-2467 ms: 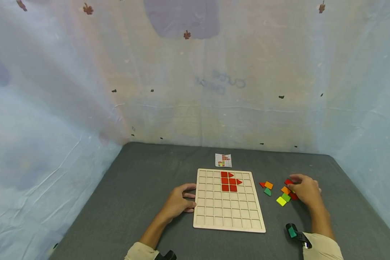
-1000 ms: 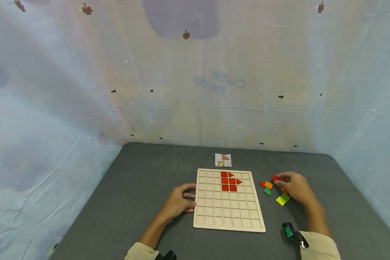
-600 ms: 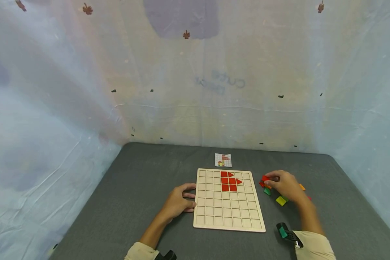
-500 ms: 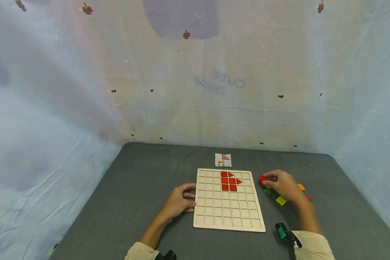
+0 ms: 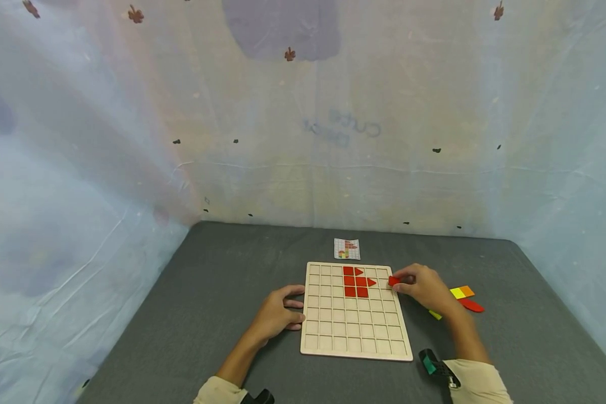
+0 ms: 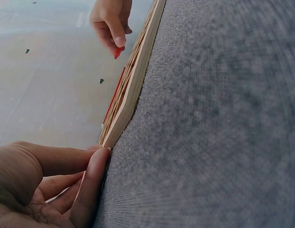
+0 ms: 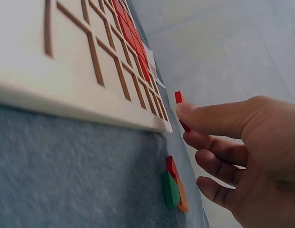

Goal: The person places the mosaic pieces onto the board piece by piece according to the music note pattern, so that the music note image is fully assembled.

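Note:
My left hand [image 5: 276, 312] is at the left edge of the wooden grid board [image 5: 333, 339]; in the left wrist view its thumb and a finger [image 6: 93, 178] pinch that edge. Several red tiles [image 5: 356, 281], squares and triangles, lie in the board's upper cells. Over the board's upper right edge, my right hand [image 5: 424, 287] pinches a small red tile [image 5: 393, 281] between thumb and fingers. The right wrist view shows this red tile [image 7: 179, 97] seen edge-on, partly covered by the thumb, so its full shape is hidden.
Behind the board lies a printed pattern card [image 5: 347, 249]. Yellow [image 5: 457, 293], orange [image 5: 467, 290] and red [image 5: 472, 305] tiles are by the right forearm. Below the right hand sit a green tile [image 7: 170, 190], an orange tile [image 7: 182, 197] and a red one [image 7: 172, 166].
My right hand has moved left from the loose tiles to the board's right edge, carrying a red tile. My left hand and the board have stayed in place.

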`<action>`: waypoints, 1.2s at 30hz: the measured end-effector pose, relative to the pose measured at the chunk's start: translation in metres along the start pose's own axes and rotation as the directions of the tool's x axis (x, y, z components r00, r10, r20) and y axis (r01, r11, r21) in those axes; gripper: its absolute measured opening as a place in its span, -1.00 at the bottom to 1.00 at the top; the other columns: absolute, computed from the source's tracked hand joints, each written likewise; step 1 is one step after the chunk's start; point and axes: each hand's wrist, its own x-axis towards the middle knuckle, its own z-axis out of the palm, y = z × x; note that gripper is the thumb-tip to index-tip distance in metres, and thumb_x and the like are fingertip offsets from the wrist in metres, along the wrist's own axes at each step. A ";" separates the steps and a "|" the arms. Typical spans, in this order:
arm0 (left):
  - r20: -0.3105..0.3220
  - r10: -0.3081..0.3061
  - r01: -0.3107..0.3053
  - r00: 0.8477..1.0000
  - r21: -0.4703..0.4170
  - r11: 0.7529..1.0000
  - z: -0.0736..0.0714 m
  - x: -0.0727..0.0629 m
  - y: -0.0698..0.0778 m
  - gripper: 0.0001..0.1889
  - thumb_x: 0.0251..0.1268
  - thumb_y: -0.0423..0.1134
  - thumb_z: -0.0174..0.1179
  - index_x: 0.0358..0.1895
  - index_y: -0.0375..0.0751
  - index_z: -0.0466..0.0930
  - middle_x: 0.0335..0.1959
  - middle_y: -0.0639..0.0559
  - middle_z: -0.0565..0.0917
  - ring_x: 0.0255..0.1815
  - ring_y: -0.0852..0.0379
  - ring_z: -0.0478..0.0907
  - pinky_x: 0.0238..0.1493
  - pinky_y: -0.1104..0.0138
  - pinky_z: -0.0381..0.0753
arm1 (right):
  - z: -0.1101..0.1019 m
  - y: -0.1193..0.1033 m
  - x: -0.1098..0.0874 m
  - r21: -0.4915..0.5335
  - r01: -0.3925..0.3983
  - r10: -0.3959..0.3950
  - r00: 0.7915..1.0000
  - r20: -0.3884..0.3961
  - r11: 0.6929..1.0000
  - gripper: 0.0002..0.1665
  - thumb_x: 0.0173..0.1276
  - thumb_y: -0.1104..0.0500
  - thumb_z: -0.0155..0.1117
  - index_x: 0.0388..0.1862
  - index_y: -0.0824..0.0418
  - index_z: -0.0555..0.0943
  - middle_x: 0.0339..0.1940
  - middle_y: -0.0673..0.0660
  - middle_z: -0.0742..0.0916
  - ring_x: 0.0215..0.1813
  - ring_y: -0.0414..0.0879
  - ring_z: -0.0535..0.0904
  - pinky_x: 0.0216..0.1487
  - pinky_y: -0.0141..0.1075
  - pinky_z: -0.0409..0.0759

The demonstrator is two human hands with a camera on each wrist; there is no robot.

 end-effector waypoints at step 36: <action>-0.001 0.005 -0.005 1.000 0.004 1.000 0.001 0.001 0.000 -0.29 0.19 -0.55 0.42 0.47 -0.29 0.50 0.07 -0.28 0.69 -0.12 0.01 0.76 -0.30 0.18 0.86 | 0.019 -0.031 0.005 0.059 0.076 -0.083 0.989 0.123 0.995 -0.75 0.31 0.23 0.55 -0.04 0.25 0.81 -0.16 0.07 0.73 -0.14 -0.06 0.51 -0.14 -0.17 0.54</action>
